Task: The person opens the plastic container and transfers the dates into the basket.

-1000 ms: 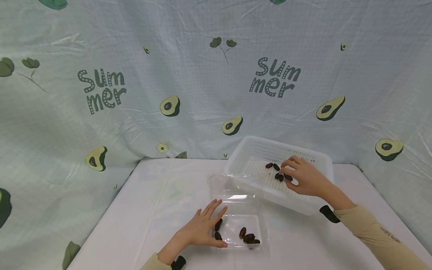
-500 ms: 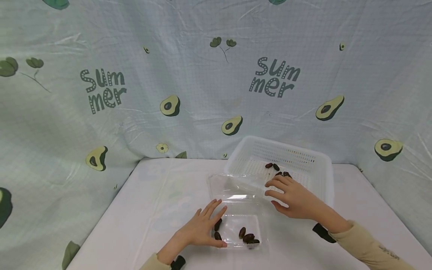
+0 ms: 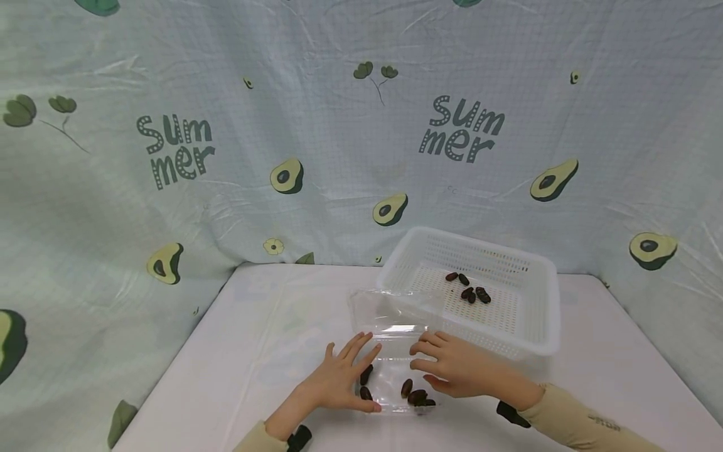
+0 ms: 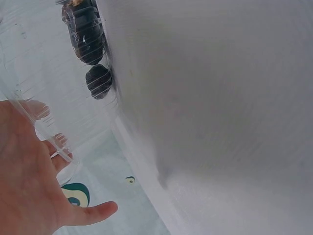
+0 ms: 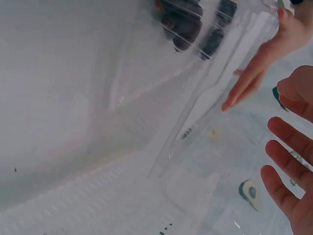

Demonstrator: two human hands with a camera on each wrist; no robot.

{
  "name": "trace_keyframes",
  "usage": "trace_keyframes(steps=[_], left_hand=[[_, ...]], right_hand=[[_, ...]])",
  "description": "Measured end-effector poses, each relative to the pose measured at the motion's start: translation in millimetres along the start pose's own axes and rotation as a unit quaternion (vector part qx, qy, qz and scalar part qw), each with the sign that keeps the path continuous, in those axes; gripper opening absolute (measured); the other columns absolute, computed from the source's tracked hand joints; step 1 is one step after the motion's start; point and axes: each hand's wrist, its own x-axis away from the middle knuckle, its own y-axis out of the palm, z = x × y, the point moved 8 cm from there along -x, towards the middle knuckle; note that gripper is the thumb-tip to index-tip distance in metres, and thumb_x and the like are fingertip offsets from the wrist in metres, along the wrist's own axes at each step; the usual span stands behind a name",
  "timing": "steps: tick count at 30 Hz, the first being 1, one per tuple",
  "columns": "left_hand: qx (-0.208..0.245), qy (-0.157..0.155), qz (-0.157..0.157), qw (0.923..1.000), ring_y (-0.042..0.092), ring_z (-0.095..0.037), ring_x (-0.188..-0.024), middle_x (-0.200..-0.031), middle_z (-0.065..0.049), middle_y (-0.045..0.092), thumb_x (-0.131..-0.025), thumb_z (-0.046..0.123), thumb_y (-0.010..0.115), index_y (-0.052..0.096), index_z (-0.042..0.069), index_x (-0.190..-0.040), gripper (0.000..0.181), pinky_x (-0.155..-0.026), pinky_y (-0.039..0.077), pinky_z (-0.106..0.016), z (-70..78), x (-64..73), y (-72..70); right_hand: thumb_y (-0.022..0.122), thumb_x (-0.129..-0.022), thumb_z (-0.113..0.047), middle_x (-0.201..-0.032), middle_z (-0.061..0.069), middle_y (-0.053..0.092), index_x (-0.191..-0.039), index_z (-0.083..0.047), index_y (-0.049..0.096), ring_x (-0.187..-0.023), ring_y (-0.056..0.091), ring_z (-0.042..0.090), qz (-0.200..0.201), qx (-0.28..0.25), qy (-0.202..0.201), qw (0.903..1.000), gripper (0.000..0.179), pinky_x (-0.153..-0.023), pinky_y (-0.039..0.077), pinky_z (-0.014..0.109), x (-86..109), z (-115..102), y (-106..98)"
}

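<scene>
A clear plastic clamshell box (image 3: 390, 376) lies on the table with its lid (image 3: 390, 311) folded back. Several dark brown oval fruits, date-like in look, are in it: a pair at the left wall (image 3: 366, 375) and a small cluster (image 3: 417, 397) at the front right. My left hand (image 3: 336, 380) rests at the box's left side, fingers spread; in the left wrist view that hand (image 4: 29, 166) has fingertips behind the clear wall. Over the box's right side hovers my right hand (image 3: 463, 367), fingers loosely bent and apart. In the right wrist view this hand (image 5: 293, 147) shows nothing between its fingers.
A white perforated basket (image 3: 531, 301) stands behind and to the right of the box, with several similar dark fruits (image 3: 471, 295) on its floor. The box lid leans against the basket's near left corner. A printed curtain (image 3: 327, 125) hangs behind the table.
My right hand has left the basket and travelled left and toward me, over the clear box. The left hand stays in place at the box's side.
</scene>
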Motion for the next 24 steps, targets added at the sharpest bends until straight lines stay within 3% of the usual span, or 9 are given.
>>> trace_keyframes(steps=[6,10,17,24], left_hand=[[0.009,-0.010,-0.001,0.9999,0.010,-0.024,-0.139,-0.151,-0.007,0.008,-0.069,0.073,0.051,0.002,0.022,-0.145,0.104,-0.091,0.025,-0.068,-2.3,-0.1,-0.5],[0.006,-0.013,0.002,0.9999,0.010,-0.022,-0.139,-0.151,-0.006,0.009,-0.067,0.075,0.051,-0.007,0.022,-0.144,0.110,-0.091,0.026,-0.066,-2.7,-0.9,-1.8],[0.002,-0.004,0.006,1.0000,0.012,-0.023,-0.138,-0.151,-0.007,0.011,-0.067,0.072,0.054,-0.004,0.018,-0.145,0.111,-0.090,0.027,-0.067,-1.5,0.1,-4.8],[0.001,0.004,0.004,1.0000,0.012,-0.024,-0.138,-0.151,-0.007,0.010,-0.068,0.073,0.052,0.003,0.012,-0.145,0.110,-0.090,0.028,-0.066,-1.4,-0.6,-3.9]], right_hand=[[0.072,-0.072,-0.023,-0.103,-0.005,0.057,-0.099,-0.021,0.058,-0.092,0.049,0.011,-0.004,-0.009,-0.012,0.9999,0.031,-0.077,0.043,0.026,-12.7,-12,26],[0.068,-0.076,-0.025,-0.108,-0.007,0.058,-0.105,-0.021,0.058,-0.094,0.049,0.010,-0.032,-0.022,-0.015,0.9991,0.031,-0.078,0.044,0.025,-19.7,-20,47],[0.063,-0.082,-0.029,-0.119,-0.008,0.055,-0.117,-0.023,0.052,-0.102,0.048,0.009,-0.083,0.001,-0.015,0.9964,0.038,-0.077,0.043,0.025,-31.9,-25,71],[0.058,-0.085,-0.033,-0.126,-0.007,0.052,-0.123,-0.024,0.050,-0.105,0.048,0.009,-0.099,0.016,-0.024,0.9947,0.040,-0.074,0.043,0.025,-39.7,-28,85]])
